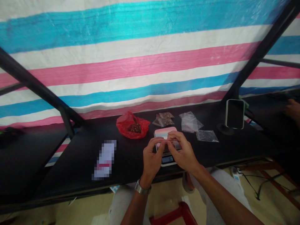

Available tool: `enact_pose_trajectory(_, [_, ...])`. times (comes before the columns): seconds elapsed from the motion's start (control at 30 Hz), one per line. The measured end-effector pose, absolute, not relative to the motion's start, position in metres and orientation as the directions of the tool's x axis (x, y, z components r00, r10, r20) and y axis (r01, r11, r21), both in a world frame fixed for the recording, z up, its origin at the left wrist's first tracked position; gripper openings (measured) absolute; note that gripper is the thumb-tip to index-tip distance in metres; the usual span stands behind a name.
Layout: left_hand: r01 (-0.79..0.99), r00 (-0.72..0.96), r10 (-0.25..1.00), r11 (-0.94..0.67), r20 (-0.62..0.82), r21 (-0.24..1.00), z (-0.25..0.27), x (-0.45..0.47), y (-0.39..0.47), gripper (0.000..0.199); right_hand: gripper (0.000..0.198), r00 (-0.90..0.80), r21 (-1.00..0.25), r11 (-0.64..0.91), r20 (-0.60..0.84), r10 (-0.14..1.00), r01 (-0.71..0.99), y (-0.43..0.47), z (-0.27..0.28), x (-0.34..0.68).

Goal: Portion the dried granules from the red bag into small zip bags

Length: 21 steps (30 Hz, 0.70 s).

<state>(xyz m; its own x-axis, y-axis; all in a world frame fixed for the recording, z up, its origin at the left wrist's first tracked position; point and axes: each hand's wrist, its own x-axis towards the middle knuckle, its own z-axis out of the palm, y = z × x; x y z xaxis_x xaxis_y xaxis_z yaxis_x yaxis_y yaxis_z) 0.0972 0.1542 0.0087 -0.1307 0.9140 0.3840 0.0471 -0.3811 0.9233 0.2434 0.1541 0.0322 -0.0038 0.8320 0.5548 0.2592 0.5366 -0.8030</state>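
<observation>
Your left hand (153,153) and right hand (184,152), fingertips pinched, hold a clear bag (167,148) between them, over the scale (168,160).

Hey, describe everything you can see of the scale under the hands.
The scale is a flat slab with a pale rim and rounded corners, lying flat on the black table. Its top looks glossy, showing pink, white and blue bands that may be reflections. Near the edge closest to the person, a small lit display appears to show zeros. The left hand and right hand hide much of its middle; whether they touch it is unclear.
</observation>
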Motion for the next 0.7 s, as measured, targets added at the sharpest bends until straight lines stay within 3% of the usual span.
enact_pose_trajectory(0.17, [0.043, -0.163, 0.903, -0.397, 0.398, 0.917, 0.009, 0.095, 0.154, 0.016, 0.036, -0.009, -0.801, 0.56, 0.571, 0.821, 0.211, 0.158, 0.026, 0.244])
enact_pose_trajectory(0.4, [0.036, -0.1, 0.873, -0.477, 0.478, 0.878, 0.009, 0.089, 0.154, 0.015, 0.015, 0.155, -0.846, 0.511, 0.531, 0.833, 0.149, 0.155, 0.032, 0.243])
enact_pose_trajectory(0.57, [0.002, -0.237, 0.825, -0.528, 0.514, 0.849, 0.009, 0.088, 0.152, 0.024, 0.011, 0.11, -0.858, 0.502, 0.512, 0.852, 0.108, 0.149, 0.038, 0.233])
enact_pose_trajectory(0.7, [0.085, -0.181, 0.805, -0.559, 0.565, 0.825, 0.009, 0.092, 0.149, 0.019, 0.013, 0.06, -0.826, 0.536, 0.552, 0.832, 0.174, 0.144, 0.034, 0.231])
